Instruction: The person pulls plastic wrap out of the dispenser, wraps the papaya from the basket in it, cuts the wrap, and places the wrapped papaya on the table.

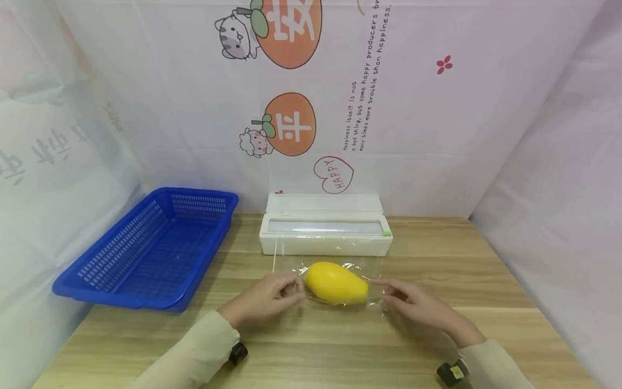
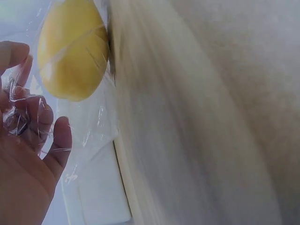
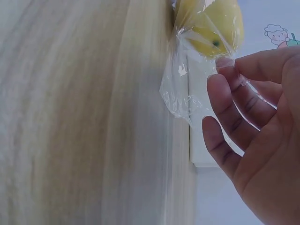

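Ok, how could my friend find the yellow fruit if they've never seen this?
Look at the wooden table and find the long white box at the back. In front of it, between the left hand and right hand, lies the fruit, with clear plastic wrap across it. It's plump and yellow, while the box is white and the basket is blue.

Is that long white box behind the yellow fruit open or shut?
Open: the white box has its lid raised along the back edge.
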Motion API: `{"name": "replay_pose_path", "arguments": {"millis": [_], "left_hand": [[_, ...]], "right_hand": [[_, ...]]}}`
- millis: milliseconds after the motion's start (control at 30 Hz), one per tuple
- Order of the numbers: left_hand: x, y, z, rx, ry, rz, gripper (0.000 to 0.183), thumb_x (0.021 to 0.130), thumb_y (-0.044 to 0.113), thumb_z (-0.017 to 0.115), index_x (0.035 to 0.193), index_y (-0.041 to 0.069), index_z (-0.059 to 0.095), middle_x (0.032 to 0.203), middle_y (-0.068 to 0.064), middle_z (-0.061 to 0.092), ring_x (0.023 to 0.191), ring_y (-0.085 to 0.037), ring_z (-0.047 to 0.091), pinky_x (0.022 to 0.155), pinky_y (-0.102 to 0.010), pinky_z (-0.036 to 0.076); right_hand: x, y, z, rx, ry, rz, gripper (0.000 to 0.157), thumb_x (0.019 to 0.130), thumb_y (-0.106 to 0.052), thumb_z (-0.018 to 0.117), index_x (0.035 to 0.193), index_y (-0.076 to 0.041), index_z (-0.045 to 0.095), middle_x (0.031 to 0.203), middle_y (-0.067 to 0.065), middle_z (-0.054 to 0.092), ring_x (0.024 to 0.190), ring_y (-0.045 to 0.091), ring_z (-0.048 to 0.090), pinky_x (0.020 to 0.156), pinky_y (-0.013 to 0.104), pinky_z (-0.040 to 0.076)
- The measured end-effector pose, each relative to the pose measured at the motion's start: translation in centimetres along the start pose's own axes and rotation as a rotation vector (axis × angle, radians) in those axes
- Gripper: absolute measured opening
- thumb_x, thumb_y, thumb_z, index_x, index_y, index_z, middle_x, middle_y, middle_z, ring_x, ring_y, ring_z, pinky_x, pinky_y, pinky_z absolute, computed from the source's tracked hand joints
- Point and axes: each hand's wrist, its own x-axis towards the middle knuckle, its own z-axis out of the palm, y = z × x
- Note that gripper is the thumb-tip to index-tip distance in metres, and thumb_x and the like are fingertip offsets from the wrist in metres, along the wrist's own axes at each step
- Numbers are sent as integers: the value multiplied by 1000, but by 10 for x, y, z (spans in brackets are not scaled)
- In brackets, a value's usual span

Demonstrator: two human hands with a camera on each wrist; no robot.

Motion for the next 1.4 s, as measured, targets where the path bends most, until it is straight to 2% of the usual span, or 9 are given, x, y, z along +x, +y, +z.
{"name": "replay_pose_path", "arguments": {"millis": [267, 400, 500, 733, 833, 933, 1000, 1167, 1400], "left_hand": [[9, -3, -4, -81, 71, -4, 8, 104, 27, 57, 101, 20, 57, 111, 5, 59, 104, -15, 58, 83, -29, 54], [17, -4, -6, -137, 67, -60, 9, 105, 29, 53, 99, 23, 54, 137, -4, 56, 125, -19, 52, 92, -35, 52], [22, -4, -8, -177, 47, -125, 13, 106, 34, 50, 98, 25, 52, 145, -5, 53, 122, -18, 54, 92, -39, 50], [29, -7, -11, -233, 12, -169, 20, 108, 36, 44, 100, 20, 53, 144, -2, 55, 128, -17, 51, 100, -42, 44], [31, -9, -11, -279, 9, -195, 26, 109, 37, 42, 101, 16, 54, 140, 1, 58, 103, -16, 60, 86, -39, 50], [33, -12, -10, -312, 16, -228, 31, 109, 38, 40, 103, 11, 54, 137, 3, 59, 68, -16, 52, 63, -32, 49], [34, -14, -9, -310, 31, -240, 31, 109, 38, 40, 103, 10, 54, 136, 1, 60, 65, -13, 50, 61, -29, 47], [36, -21, -4, -285, 82, -251, 21, 108, 30, 47, 99, 14, 59, 132, -7, 63, 97, -14, 60, 81, -35, 50], [36, -21, 3, -301, 128, -247, 14, 105, 19, 54, 97, 12, 63, 116, -4, 69, 97, -22, 64, 85, -43, 54]], "right_hand": [[1, -1, -2, -35, 27, 32, 38, 103, -18, 58, 141, -13, 57, 107, -1, 70, 89, 11, 64, 80, 30, 55], [4, 1, -1, -56, 7, 72, 37, 105, -19, 54, 141, -17, 58, 133, 6, 63, 81, 9, 61, 80, 32, 53], [8, 3, 0, -78, -17, 80, 38, 105, -16, 52, 143, -17, 57, 140, 6, 59, 83, 9, 59, 84, 35, 52], [17, 8, 3, -8, -73, 136, 40, 106, -7, 46, 142, -18, 58, 94, 2, 65, 68, 9, 53, 72, 32, 52], [19, 9, 3, 23, -86, 170, 39, 106, -8, 46, 141, -19, 58, 91, 3, 63, 64, 10, 53, 64, 32, 52], [21, 10, 4, 45, -86, 185, 38, 107, -8, 45, 140, -20, 59, 88, 5, 63, 63, 13, 54, 62, 32, 52], [24, 11, 5, 63, -79, 182, 37, 107, -9, 44, 139, -19, 59, 85, 6, 62, 64, 15, 55, 62, 33, 52], [31, 14, 8, 101, -69, 174, 35, 108, -12, 41, 136, -17, 61, 79, 8, 60, 65, 21, 55, 64, 35, 53], [36, 15, 8, 96, -72, 179, 30, 108, -13, 44, 130, -15, 64, 84, 8, 60, 65, 16, 52, 61, 30, 50]]}}
